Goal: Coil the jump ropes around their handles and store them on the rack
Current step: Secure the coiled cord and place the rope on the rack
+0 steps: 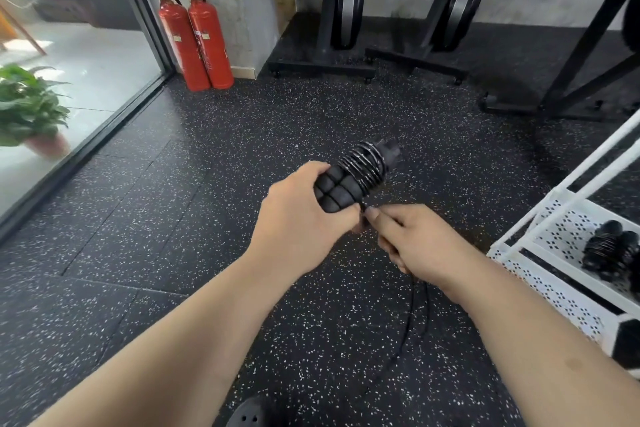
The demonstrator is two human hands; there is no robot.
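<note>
Pair of black jump-rope handles (341, 189) sits mid-frame, held side by side above the floor, tilted up and to the right. Shiny rope coils (365, 163) wrap the far half; the padded near half is bare. Left hand (301, 218) is clamped round the near end of the handles, fingers curled over them. Right hand (415, 239), just right of it and nearly touching, pinches the rope btwn thumb and fingers where it leaves the handles. Loose rope (412, 319) hangs below the right wrist to the speckled rubber floor (173, 218).

Near right: white perforated rack (550, 288) w/ another coiled jump rope (613, 253) lying on a shelf – well apart from the hands. Far left: two red fire extinguishers (195, 42) against a wall, beside a glass panel (69, 45); a potted plant (27, 104) behind the glass. Far centre: black equipment stands (346, 10).
</note>
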